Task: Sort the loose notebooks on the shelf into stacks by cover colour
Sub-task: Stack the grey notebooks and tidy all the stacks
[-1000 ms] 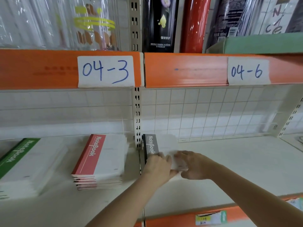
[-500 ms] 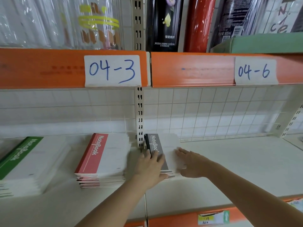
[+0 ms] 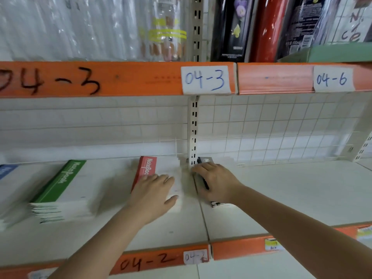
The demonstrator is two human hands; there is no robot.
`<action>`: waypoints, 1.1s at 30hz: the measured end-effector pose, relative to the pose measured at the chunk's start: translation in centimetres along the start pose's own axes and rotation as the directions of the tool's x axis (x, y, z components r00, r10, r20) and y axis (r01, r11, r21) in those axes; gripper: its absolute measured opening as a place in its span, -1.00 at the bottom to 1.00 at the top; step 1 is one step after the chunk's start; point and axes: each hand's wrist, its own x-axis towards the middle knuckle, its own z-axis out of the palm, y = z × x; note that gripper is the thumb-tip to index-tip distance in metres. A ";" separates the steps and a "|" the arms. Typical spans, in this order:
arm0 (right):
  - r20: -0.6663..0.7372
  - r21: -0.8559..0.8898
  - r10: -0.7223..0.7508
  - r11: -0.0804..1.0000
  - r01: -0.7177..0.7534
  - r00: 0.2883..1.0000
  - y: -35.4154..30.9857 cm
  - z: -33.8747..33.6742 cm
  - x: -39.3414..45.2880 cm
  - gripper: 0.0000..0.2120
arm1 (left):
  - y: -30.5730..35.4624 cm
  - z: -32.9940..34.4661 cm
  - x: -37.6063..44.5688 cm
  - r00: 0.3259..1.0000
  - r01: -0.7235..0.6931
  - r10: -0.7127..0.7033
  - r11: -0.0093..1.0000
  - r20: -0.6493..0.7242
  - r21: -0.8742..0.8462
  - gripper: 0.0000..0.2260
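Stacks of notebooks lie on the white shelf (image 3: 281,198). My left hand (image 3: 155,196) rests flat, fingers straight, on top of the red-spined stack (image 3: 148,166). My right hand (image 3: 215,182) lies palm down over the grey/black-spined stack (image 3: 207,160), just right of the shelf upright; its fingers cover most of the cover. A green-spined stack (image 3: 64,182) sits further left, and a blue-spined stack (image 3: 7,171) shows at the far left edge.
A slotted metal upright (image 3: 193,129) stands between the red and grey stacks. A wire grid (image 3: 281,127) backs the shelf. An orange rail (image 3: 120,79) with 04-3 and 04-6 labels runs overhead. Bare shelf extends to the right.
My left hand moved off the grey stack to the left onto the red stack. My right hand shifted left over the grey stack. The camera view swung left, revealing the blue stack.
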 end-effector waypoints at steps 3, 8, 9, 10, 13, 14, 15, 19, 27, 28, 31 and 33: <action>-0.012 -0.024 -0.044 0.999 0.044 0.999 -4.6 0.3 1.1 -0.42 | -3.3 -0.5 -4.4 0.999 0.020 -0.020 1.000 -0.035 -0.003 -0.58; 0.020 -0.033 -0.026 0.999 0.027 0.999 -12.6 0.9 3.0 -0.43 | -9.5 -1.4 -12.0 0.995 0.089 -0.088 0.996 -0.056 0.031 -0.58; 0.032 -0.022 -0.018 1.000 0.019 0.999 -14.2 1.1 3.3 -0.42 | -10.7 -1.8 -13.3 0.994 0.092 -0.090 0.995 -0.054 0.032 -0.58; 0.045 -0.014 -0.016 1.000 0.017 0.999 -15.8 1.3 3.6 -0.42 | -11.9 -2.2 -14.6 0.995 0.089 -0.087 0.995 -0.054 0.035 -0.58; 0.070 -0.009 -0.042 0.999 0.043 0.997 -20.7 1.7 4.6 -0.39 | -15.3 -3.4 -18.7 0.995 0.092 -0.090 0.993 -0.035 0.068 -0.60; 0.077 -0.006 -0.055 0.998 0.055 0.996 -22.5 1.8 5.0 -0.38 | -16.4 -3.7 -20.2 0.995 0.095 -0.093 0.992 -0.025 0.082 -0.60; 0.085 -0.010 -0.065 0.998 0.067 0.994 -24.1 1.9 5.4 -0.37 | -17.5 -3.9 -21.6 0.995 0.096 -0.095 0.991 -0.009 0.091 -0.61; 0.092 -0.034 -0.092 0.995 0.095 0.992 -30.8 2.5 7.5 -0.38 | -22.1 -4.2 -27.8 0.994 0.109 -0.111 0.989 0.016 0.103 -0.62; 0.085 -0.025 -0.169 0.985 0.171 0.982 -40.5 5.2 13.1 -0.40 | -30.4 -4.1 -36.9 0.974 0.224 -0.227 0.968 0.014 0.111 -0.65; 0.087 -0.022 -0.182 0.983 0.184 0.979 -41.5 5.4 13.9 -0.41 | -31.5 -4.0 -37.6 0.970 0.241 -0.244 0.964 0.010 0.111 -0.65; 0.100 -0.011 -0.241 0.970 0.243 0.965 -44.2 6.0 16.4 -0.41 | -34.3 -3.7 -39.0 0.963 0.268 -0.270 0.955 0.003 0.131 -0.64; 0.100 -0.012 -0.290 0.956 0.292 0.952 -45.6 6.5 18.2 -0.39 | -36.0 -3.3 -39.5 0.959 0.283 -0.285 0.951 -0.002 0.123 -0.64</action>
